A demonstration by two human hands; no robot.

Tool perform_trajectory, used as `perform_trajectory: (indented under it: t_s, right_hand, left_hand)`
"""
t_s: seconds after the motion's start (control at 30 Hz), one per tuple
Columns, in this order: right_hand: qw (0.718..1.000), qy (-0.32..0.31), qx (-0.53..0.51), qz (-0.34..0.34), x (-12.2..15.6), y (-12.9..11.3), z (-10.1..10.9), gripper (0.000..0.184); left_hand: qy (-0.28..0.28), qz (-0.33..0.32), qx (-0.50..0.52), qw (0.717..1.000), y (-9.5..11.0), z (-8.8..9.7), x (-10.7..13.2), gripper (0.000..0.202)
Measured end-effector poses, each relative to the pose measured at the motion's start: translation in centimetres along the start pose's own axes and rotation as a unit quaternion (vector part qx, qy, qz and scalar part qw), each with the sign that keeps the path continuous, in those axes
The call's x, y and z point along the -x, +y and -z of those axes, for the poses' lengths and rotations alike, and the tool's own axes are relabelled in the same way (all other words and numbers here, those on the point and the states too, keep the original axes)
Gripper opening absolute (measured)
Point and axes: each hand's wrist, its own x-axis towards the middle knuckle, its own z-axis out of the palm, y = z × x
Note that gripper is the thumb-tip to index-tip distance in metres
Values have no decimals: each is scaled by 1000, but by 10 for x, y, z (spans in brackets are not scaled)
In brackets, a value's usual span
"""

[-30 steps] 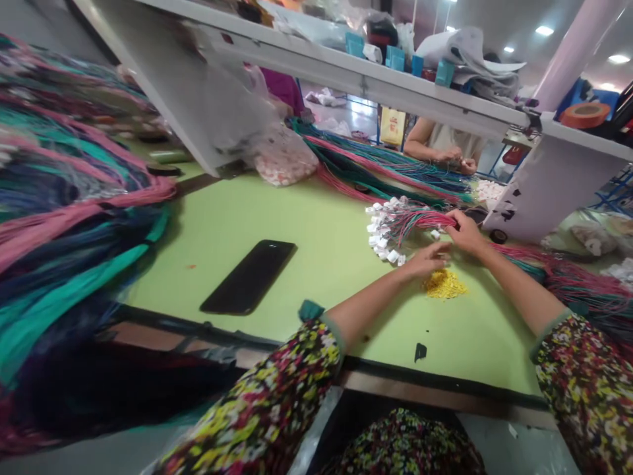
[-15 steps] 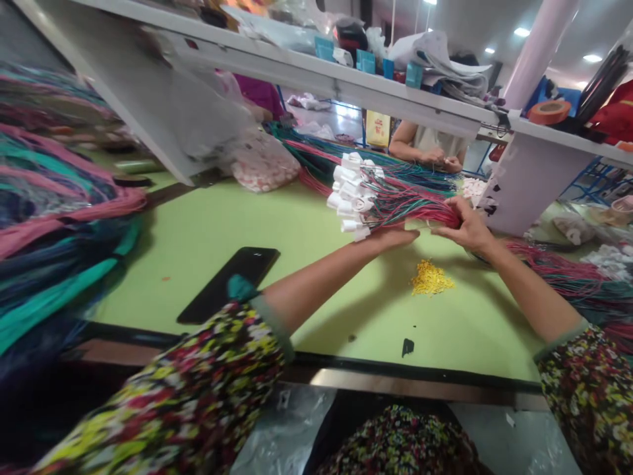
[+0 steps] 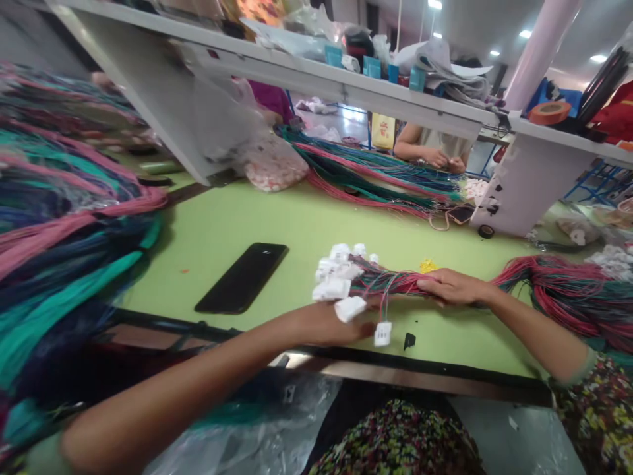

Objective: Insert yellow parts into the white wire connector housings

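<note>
A bundle of thin red and green wires [image 3: 395, 282] with white connectors [image 3: 336, 274] at its left end is held low over the green table. My right hand [image 3: 452, 287] is closed around the wires, fingers wrapped over them. My left hand [image 3: 331, 323] is under the connector end, near the table's front edge; its fingers are blurred and partly behind the connectors. One white connector [image 3: 382, 334] dangles on its wires in front of the left fingertips. Behind the right hand, a small yellow pile [image 3: 428, 265] is partly covered.
A black phone [image 3: 242, 277] lies left of my hands. Wire bundles lie at the left [image 3: 74, 211], along the back [image 3: 366, 171] and at the right [image 3: 558, 290]. A white shelf [image 3: 297, 69] spans the back; another person's hands [image 3: 445, 160] are beyond it. A black scrap [image 3: 409, 341] lies near the edge.
Both hands have come down and nearer to me with the wire bundle. The left hand has shifted left under the connectors. Wires at the back and a tape roll are now uncovered.
</note>
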Motion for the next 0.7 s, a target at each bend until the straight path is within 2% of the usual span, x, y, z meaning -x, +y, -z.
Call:
perform_trajectory:
  t_s: [0.07,0.17,0.23,0.3,0.4,0.47,0.53,0.63,0.7]
  right_hand:
    - [997,49,56,16,-4,5,-5,46]
    - [973,159,162,28,-3,13,-19,34]
    - [955,196,221,21,4,21,-35,26]
    - [949,191,248,32,12,30,-55,20]
    - [932,191,296,82,26,41,-81,39]
    - [919,206,316,116,31,46,-92,54]
    - [912,223,318,134,34,48,-98,61]
    - [907,244,314,136,32,51,-103,55]
    - [906,256,310,136,29,53,-104,53]
  left_hand:
    - [-104,27,103,989,5,12,2,35]
    - [-156,21,167,973,11,23,11,36]
    - [-177,-25,129,975,8,21,20,33]
    - [-144,-88,15,985,-4,13,30,28]
    - [-56,-157,-125,978,-31,-7,41,22]
    - [-33,-153,-144,977,-48,-18,44,24]
    - [-12,-174,-193,966,-58,-23,43,23]
    - [2,-185,-234,955,-61,-21,40,24]
    - [0,-175,-229,958,-58,-16,41,25]
